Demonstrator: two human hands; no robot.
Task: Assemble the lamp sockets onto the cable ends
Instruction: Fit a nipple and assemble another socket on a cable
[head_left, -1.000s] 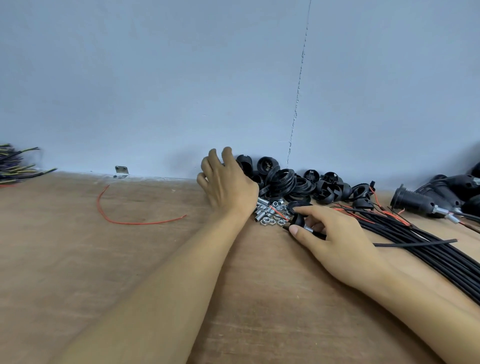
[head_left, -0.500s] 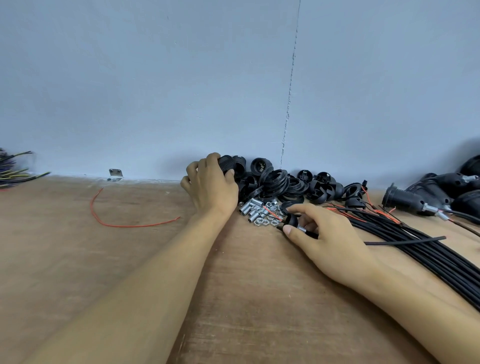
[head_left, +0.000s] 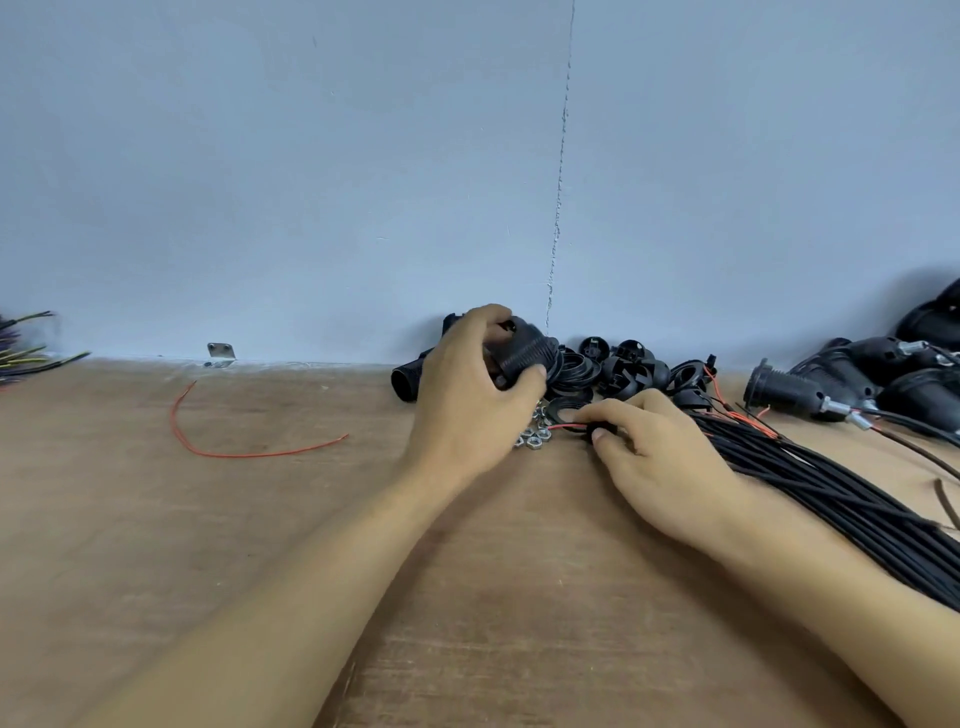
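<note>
My left hand (head_left: 470, 400) is closed around a black threaded lamp socket (head_left: 524, 353), lifted just above the pile of black socket parts (head_left: 623, 369) by the wall. My right hand (head_left: 654, 447) rests on the wooden table and pinches the end of a black cable (head_left: 597, 430), whose red wire (head_left: 563, 426) sticks out to the left. Small metal nuts (head_left: 532, 439) lie between the two hands, partly hidden by my left hand.
A thick bundle of black cables (head_left: 831, 493) runs from my right hand to the right edge. Assembled sockets with cables (head_left: 810, 395) lie at the far right. A loose red wire (head_left: 234, 452) lies on the table at left, and wire ends (head_left: 26, 353) at the far left.
My left hand reached into the parts pile, closed on a threaded socket and lifted it clear. My right hand stayed on the cable end.
</note>
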